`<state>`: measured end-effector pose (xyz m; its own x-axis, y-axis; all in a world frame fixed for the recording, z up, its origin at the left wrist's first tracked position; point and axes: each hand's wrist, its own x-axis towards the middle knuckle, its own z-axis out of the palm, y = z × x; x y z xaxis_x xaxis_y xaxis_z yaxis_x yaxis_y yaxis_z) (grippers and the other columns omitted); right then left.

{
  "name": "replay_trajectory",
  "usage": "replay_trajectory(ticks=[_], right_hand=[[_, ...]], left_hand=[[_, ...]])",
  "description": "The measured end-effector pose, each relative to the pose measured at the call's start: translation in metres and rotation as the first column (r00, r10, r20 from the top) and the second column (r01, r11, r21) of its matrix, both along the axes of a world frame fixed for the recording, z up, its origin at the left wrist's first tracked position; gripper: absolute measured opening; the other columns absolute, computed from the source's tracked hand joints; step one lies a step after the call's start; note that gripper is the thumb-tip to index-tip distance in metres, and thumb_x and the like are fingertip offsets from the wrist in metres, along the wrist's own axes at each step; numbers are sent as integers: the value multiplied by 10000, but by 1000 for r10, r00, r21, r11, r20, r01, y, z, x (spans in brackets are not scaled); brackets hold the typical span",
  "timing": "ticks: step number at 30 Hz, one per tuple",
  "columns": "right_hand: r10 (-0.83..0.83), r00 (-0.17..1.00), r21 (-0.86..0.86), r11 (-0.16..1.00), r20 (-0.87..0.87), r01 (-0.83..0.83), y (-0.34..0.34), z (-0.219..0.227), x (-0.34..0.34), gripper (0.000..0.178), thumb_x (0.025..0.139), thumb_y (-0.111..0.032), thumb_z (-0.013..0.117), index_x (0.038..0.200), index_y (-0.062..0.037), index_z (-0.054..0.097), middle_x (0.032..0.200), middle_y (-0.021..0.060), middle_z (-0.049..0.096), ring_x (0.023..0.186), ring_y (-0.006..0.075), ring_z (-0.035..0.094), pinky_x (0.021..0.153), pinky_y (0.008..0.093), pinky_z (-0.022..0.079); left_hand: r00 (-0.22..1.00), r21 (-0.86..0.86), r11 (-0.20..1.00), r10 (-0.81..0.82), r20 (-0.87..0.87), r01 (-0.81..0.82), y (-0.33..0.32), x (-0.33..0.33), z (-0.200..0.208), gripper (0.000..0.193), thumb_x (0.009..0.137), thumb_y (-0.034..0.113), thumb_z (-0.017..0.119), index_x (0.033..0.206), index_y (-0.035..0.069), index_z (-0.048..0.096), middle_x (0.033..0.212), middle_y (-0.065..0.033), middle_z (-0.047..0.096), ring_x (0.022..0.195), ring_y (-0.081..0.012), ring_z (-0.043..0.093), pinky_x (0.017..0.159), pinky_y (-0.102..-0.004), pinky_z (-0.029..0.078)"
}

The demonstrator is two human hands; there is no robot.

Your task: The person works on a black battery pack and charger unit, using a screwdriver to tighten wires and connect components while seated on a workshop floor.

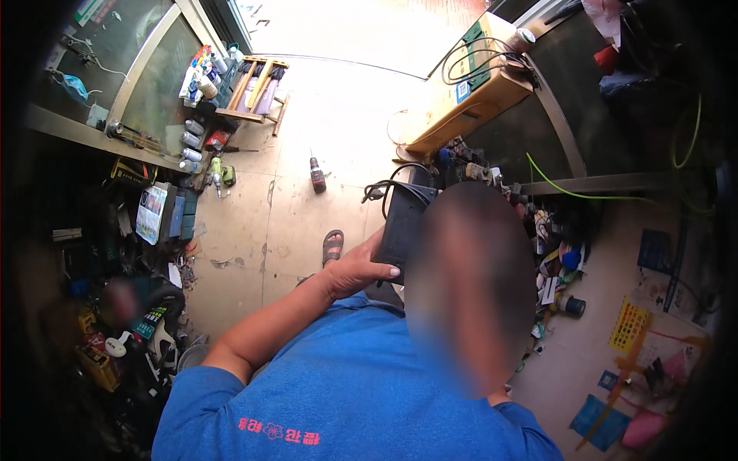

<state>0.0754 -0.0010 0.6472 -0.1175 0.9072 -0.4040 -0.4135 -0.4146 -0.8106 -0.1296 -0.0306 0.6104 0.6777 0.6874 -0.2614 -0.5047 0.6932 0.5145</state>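
Observation:
My left hand point(360, 269) is closed on the near left side of a black box-shaped device point(403, 227), its thumb lying over the near edge. A black cable point(384, 187) loops at the far end of the device. A blurred oval covers the device's right side and most of my right arm, so my right hand's fingers cannot be made out. Beyond the device, on the floor, stands a black and red cordless drill point(317, 177). My sandalled foot point(332, 247) shows beside my left hand.
A wooden folding stool point(261, 88) stands far left near several spray cans point(192, 140). Green power tools point(221, 177) lie on the floor there. At the far right is a tan cabinet point(477, 100) with a coiled cable on top. Clutter lines both sides, including a calendar point(151, 211).

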Motion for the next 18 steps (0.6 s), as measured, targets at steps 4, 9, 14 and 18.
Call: replay_trajectory(ticks=[4,9,14,18], right_hand=[[-19,1000,-4,1000,-19,19,2,2,-1,602,1051,-108,532,1603,-29,306,1367,51,578,920,62,561,818,223,472],[-23,999,-8,1000,-26,22,4,2,2,597,1049,-131,508,1609,-63,314,1390,20,576,866,43,545,747,203,441],[-55,998,-50,997,-35,54,3,-9,8,635,1024,-180,524,1609,-56,310,1252,-14,611,810,41,510,708,207,404],[-67,997,-63,996,-28,65,3,-20,13,666,1007,-200,541,1609,-44,303,1037,-49,614,775,43,479,697,217,389]], left_hand=[[1000,28,999,24,-2,-24,2,5,-6,986,766,110,814,1587,49,271,1499,-120,500,1350,-223,523,1150,-377,415],[997,55,998,42,-63,-39,1,14,-18,1006,766,116,826,1595,51,261,1507,-117,496,1362,-219,512,1159,-373,404],[994,76,997,39,-98,-32,3,21,-21,1009,787,88,840,1605,54,251,1503,-108,506,1373,-214,505,1172,-372,392],[996,68,998,15,-88,-9,6,24,-17,1006,792,67,840,1606,55,249,1508,-107,503,1379,-214,501,1174,-374,393]])
